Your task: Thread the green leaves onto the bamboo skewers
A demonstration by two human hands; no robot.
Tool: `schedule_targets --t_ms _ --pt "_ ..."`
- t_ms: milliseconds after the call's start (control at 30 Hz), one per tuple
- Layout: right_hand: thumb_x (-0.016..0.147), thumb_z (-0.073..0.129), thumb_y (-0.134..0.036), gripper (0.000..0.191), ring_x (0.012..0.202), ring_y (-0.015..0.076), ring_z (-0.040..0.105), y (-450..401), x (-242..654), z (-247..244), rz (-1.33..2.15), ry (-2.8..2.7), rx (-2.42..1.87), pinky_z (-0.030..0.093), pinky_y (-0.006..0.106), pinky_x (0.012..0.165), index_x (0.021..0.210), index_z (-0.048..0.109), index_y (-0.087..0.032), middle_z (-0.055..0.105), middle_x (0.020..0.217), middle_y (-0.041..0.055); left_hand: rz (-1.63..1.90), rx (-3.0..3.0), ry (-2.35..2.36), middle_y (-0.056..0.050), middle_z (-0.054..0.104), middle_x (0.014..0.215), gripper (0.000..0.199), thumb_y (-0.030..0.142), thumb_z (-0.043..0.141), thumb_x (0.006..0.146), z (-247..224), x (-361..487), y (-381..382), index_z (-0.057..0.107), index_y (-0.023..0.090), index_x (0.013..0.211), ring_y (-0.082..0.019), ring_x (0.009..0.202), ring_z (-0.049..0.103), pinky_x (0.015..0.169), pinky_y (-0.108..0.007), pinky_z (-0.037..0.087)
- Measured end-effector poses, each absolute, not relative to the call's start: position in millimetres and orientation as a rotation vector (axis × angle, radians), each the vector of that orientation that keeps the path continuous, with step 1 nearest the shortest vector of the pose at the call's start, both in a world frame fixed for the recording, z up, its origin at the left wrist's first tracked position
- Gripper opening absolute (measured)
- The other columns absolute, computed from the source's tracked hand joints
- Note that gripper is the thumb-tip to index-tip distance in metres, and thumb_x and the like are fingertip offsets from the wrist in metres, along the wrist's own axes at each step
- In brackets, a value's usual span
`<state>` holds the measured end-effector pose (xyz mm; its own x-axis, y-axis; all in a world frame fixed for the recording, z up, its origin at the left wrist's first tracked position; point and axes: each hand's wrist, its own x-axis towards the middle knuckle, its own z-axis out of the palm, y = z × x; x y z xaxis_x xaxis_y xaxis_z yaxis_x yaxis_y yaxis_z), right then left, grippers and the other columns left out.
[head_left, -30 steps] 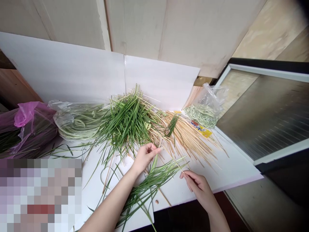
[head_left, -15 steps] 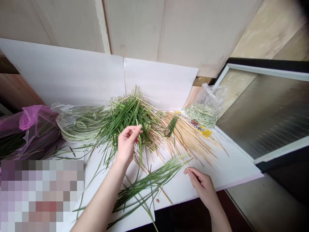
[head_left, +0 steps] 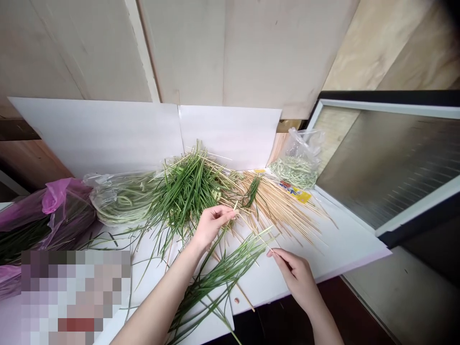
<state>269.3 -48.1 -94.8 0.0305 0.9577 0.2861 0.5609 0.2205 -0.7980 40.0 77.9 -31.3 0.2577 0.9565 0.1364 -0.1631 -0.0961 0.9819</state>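
Observation:
My left hand (head_left: 212, 226) is closed in a pinch on a garlic chive, whose pale stalk end (head_left: 235, 206) sticks up past the fingertips. Between the thumb and fingers of my right hand (head_left: 297, 275) is a thin bamboo skewer (head_left: 256, 233), slanting up to the left with its far end close to my left fingertips. Whether the tip touches the chive I cannot tell. Loose garlic chives (head_left: 230, 263) lie on the white table (head_left: 319, 256) below both hands. Behind my left hand rises a heap of chives on skewers (head_left: 190, 187).
Many bare skewers (head_left: 287, 211) fan out at the back right, beside a clear bag of pale green pieces (head_left: 296, 165). At left are a clear bag of long green stalks (head_left: 124, 201) and a pink bag (head_left: 72, 206). A framed glass panel (head_left: 391, 163) stands right.
My left hand has moved right and down with the chive, toward the skewer. The skewer in my right hand now reaches to the left fingertips. The view has shifted slightly.

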Motion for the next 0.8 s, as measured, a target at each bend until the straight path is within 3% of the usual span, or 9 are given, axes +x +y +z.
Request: schedule_targets --t_ms 400,800 --pt "0.101 0.043 -0.041 0.036 0.094 0.0269 0.068 -48.4 272.2 -90.6 0.685 -1.669 -1.419 0.054 0.032 0.084 0.093 0.071 -0.019 0.074 0.096 0.0084 1.135 1.285 0.864 -0.003 0.070 0.070 0.025 0.035 0.086 0.064 -29.0 40.2 79.1 0.077 0.016 0.077 -0.011 0.063 0.055 0.065 -0.024 0.041" --pt "0.101 0.044 -0.036 0.031 0.092 0.0240 0.069 -47.7 266.5 -86.0 0.711 -1.619 -1.369 0.053 0.030 0.082 0.093 0.070 -0.021 0.074 0.095 0.0064 1.108 1.237 0.889 -0.001 0.066 0.065 0.023 0.034 0.087 0.063 -33.4 43.3 80.3 0.076 0.015 0.072 -0.009 0.061 0.051 0.063 -0.023 0.039"
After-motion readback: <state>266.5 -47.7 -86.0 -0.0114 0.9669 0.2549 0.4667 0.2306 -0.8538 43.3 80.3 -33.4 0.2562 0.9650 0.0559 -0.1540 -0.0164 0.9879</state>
